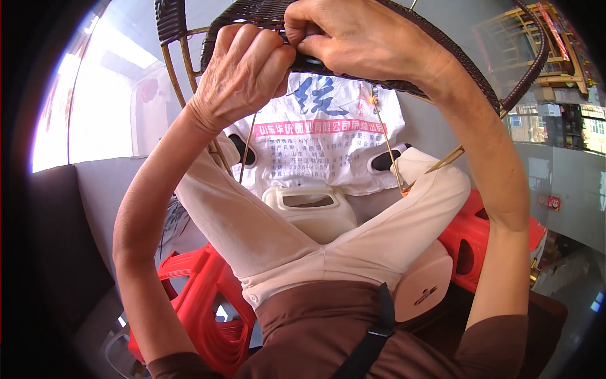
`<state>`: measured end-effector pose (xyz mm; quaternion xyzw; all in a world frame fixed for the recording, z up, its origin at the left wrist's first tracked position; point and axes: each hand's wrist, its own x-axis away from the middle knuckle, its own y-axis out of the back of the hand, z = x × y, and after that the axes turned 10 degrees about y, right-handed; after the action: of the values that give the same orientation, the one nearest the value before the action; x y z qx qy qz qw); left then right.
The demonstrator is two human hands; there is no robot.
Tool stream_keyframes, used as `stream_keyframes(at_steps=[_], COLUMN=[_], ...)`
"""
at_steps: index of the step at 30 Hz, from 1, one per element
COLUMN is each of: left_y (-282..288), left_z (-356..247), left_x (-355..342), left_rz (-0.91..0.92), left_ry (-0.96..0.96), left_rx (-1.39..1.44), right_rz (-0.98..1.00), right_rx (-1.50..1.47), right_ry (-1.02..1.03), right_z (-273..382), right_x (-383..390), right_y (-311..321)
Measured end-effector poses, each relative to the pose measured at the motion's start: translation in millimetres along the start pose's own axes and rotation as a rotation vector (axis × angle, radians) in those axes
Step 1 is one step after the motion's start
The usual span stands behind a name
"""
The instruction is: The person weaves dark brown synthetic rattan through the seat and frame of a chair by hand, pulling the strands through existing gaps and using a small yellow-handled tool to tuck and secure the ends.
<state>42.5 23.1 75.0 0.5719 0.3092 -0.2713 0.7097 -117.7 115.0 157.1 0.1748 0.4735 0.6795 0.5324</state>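
Observation:
A dark brown woven wicker chair piece (435,38) on a gold-coloured frame (170,72) stands at the top of the head view. My left hand (249,72) is closed at its near woven edge, with the knuckles upward. Beside it, nearly touching, my right hand (341,38) is pinched shut at the same edge. Whatever the fingertips hold is hidden behind the fingers. Both forearms reach up and curve inward, and the wicker passes just beyond and under the hands.
Below the chair a white printed sack (328,151) lies spread between my feet. A cream plastic stool (344,221) stands between my legs. Red plastic stools (202,303) are at left and right, near a pale pink box-like object (426,278). Gold-coloured frames (558,79) stack at far right.

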Motion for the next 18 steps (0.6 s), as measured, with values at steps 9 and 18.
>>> stream_keyframes(at_steps=[9,18], left_y=[1.6,15.2], left_z=[0.4,-47.7], left_x=[4.7,44.8], left_rz=[-0.014,-0.284], left_ry=[-0.004,0.695], left_rx=[0.013,-0.013], right_rz=[-0.047,-0.069], right_rx=[0.148,0.137], right_ry=[0.107,0.152], right_z=[-3.0,-4.6], right_x=[3.3,4.5], right_y=[-11.3,-12.4])
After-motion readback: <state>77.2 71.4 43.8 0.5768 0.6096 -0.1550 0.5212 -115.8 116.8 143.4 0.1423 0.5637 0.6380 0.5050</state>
